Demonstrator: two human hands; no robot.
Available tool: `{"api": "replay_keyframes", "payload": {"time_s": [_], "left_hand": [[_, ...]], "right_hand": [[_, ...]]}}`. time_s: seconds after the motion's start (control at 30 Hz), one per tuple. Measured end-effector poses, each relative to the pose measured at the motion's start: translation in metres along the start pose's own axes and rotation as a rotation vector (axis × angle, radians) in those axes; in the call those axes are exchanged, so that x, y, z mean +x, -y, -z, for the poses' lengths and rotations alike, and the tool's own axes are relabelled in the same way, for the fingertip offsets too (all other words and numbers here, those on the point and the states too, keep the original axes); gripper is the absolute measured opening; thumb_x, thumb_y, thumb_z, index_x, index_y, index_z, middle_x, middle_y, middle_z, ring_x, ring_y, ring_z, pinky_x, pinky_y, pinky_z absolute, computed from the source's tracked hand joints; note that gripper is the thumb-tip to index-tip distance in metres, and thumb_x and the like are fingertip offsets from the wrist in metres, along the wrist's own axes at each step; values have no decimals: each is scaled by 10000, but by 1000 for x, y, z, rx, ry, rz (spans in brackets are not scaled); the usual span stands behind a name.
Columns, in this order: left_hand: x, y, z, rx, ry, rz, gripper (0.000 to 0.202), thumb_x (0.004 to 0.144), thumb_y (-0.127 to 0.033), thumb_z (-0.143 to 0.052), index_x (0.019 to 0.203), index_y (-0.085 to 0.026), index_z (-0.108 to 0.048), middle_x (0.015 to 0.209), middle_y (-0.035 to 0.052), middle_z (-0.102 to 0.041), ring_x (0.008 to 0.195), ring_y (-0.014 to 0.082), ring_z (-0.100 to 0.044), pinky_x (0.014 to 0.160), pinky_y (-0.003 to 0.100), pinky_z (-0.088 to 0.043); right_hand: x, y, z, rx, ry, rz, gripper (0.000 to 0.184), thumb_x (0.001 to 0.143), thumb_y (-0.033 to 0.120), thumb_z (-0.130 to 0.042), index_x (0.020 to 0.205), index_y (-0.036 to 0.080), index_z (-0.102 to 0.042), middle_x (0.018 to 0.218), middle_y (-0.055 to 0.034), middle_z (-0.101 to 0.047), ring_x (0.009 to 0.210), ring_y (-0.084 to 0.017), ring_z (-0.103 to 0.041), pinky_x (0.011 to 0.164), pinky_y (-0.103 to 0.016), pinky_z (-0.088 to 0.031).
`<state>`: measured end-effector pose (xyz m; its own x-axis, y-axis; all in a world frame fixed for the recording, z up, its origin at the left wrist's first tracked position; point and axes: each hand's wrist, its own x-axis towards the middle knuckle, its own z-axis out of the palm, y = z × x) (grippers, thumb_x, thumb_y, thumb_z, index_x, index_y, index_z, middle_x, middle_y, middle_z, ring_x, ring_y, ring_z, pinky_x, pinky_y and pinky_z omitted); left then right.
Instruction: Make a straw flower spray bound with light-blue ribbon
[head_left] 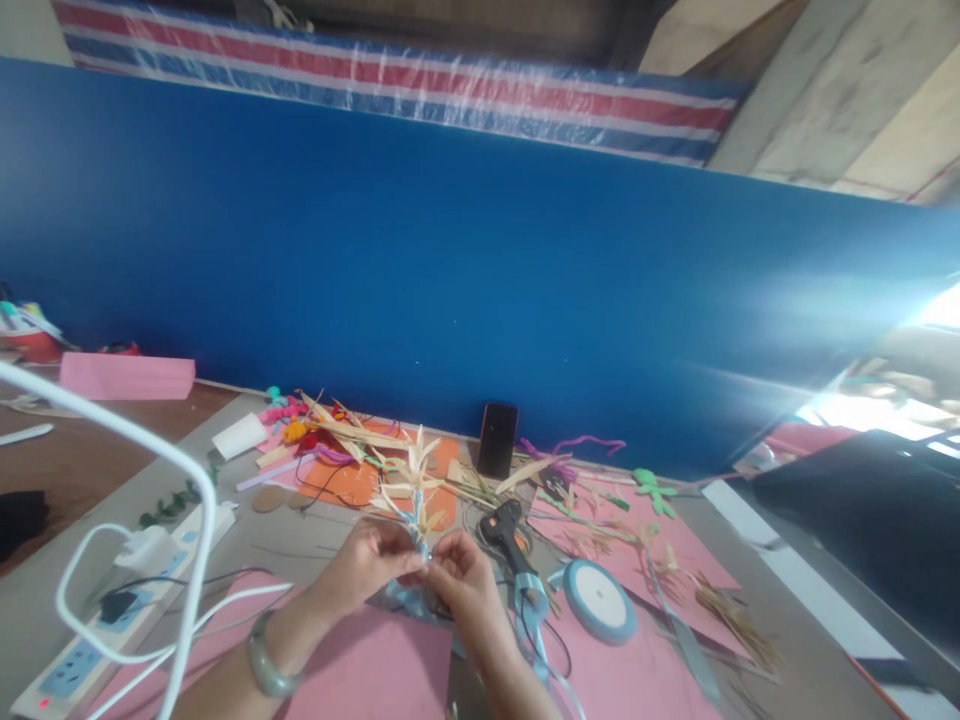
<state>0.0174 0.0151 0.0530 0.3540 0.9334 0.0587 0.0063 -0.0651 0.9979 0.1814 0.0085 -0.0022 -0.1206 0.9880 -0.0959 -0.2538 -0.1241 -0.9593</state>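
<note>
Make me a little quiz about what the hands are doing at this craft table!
1. True or false: the left hand and the right hand both hold the straw sprig.
2. What leans against the blue wall? A) phone B) cup C) book
3. Fill the gap: the ribbon spool lies on ___ paper.
Key: 1 true; 2 A; 3 pink paper.

Daylight blasted in from my right, burning out that edge and streaking pale flare across the blue partition (pixel 450 260). Tabletop (pixel 300 545) evenly bright, shadows faint. The frame bowed at its edges; my left hand (pixel 371 565), right hand (pixel 465 582) and the pinched straw sprig (pixel 412 488) looked soft.
</note>
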Motion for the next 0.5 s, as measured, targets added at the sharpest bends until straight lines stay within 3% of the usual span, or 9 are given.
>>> {"api": "replay_keyframes", "payload": {"time_s": [0.13,0.27,0.37,0.5], "left_hand": [[1,0,0,11,-15,1,245,746,-265,-700,549,-147,-613,537,-7,-588,550,130,-557,533,220,-436],[-1,-3,0,89,-26,-10,251,756,-264,-680,546,-148,-607,531,-8,-576,549,130,-552,528,220,-428],[-3,-6,0,124,-36,-26,259,767,-254,-661,540,-146,-598,526,-11,-564,539,124,-542,532,222,-425],[-4,-5,2,80,-13,4,236,780,-257,-645,576,-140,-624,563,1,-613,561,128,-562,553,226,-442]], "right_hand": [[0,2,1,-37,-16,-26,555,546,502,-877,871,190,-553,438,85,-550,332,-63,-414,370,-163,-235],[-5,12,-4,-79,8,-45,604,576,508,-857,995,161,-596,497,39,-633,351,-64,-415,389,-173,-241],[-8,20,-6,-152,34,-24,496,618,505,-836,904,151,-640,517,23,-637,392,-71,-429,412,-184,-274],[-8,23,-3,-251,22,16,397,631,481,-827,751,157,-631,443,77,-505,380,-53,-339,401,-185,-250]]}}
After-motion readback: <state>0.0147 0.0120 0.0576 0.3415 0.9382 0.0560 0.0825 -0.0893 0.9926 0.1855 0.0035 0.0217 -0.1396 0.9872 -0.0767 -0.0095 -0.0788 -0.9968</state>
